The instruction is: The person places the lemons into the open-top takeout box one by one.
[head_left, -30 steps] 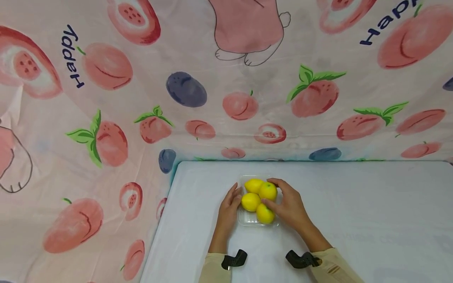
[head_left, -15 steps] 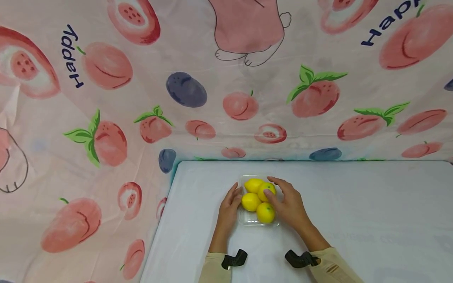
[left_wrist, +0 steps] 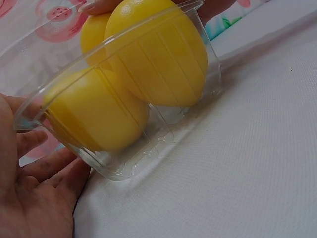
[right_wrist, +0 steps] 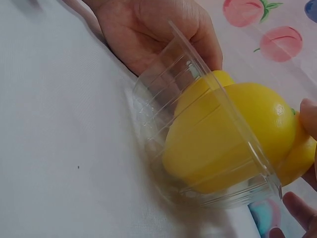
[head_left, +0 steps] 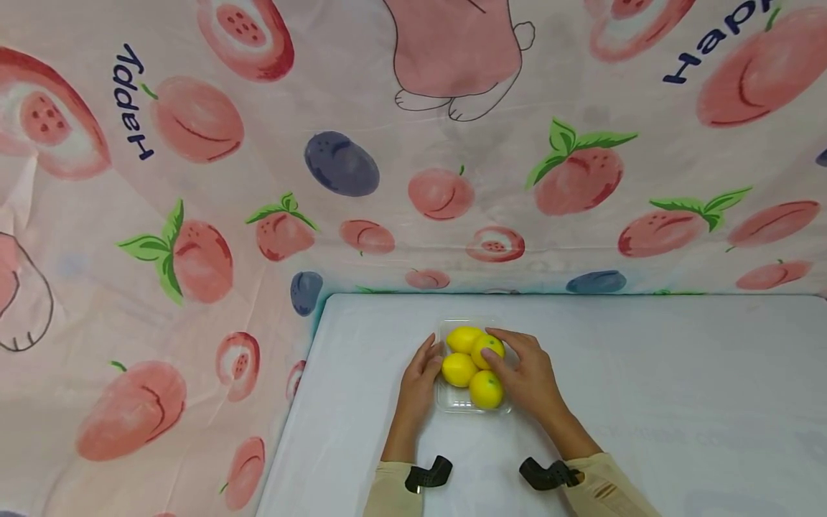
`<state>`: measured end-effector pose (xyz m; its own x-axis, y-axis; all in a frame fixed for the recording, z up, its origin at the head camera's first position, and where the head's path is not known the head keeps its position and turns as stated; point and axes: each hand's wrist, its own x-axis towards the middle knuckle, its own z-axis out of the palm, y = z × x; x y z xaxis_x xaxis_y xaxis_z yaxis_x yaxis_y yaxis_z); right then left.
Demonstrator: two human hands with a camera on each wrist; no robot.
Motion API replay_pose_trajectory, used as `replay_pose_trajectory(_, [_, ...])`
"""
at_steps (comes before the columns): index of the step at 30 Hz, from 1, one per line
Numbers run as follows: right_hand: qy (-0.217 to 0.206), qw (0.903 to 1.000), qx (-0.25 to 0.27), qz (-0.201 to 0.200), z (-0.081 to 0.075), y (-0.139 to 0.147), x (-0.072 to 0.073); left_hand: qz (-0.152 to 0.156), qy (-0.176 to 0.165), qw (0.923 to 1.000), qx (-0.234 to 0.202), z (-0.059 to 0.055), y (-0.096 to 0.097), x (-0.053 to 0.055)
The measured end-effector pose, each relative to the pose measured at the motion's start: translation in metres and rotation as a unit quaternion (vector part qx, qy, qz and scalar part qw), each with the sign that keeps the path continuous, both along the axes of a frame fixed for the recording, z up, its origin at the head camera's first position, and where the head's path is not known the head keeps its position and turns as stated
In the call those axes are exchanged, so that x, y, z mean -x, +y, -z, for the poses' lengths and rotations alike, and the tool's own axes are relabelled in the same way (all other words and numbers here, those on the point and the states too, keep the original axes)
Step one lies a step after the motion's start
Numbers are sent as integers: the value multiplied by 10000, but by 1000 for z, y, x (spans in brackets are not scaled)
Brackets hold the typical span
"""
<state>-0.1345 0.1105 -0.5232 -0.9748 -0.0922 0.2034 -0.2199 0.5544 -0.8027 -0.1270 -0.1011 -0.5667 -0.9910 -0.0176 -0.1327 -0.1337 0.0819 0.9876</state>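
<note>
A clear plastic tub [head_left: 455, 403] holds several yellow lemons [head_left: 458, 370], heaped above its rim. My left hand [head_left: 416, 388] lies along the tub's left side, thumb near the rim, fingers loosely extended. In the left wrist view those fingers [left_wrist: 49, 166] rest beside and under the tub's end wall. My right hand [head_left: 533, 377] pinches the upper right lemon [head_left: 486, 344] between thumb and fingers. Its thumb lies on that lemon's front in the head view. The right wrist view shows my right thumb [right_wrist: 309, 118] at a lemon beyond the large near lemon [right_wrist: 233, 134].
The tub stands on a white-covered table [head_left: 646, 388] near its back edge. A fruit-printed cloth [head_left: 388, 158] hangs behind the table and down the left side. Black straps with mounts [head_left: 429, 474] sit on both wrists, over beige sleeves [head_left: 607, 485].
My right thumb has moved from the lower lemon up to the upper right lemon. The left hand and tub stay in place.
</note>
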Motion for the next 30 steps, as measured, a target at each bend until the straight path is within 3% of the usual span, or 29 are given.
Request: replay_pose_trajectory(30, [-161,9994,-298,70,10,-4,4,-24,-44,10000,72,0,0,-1])
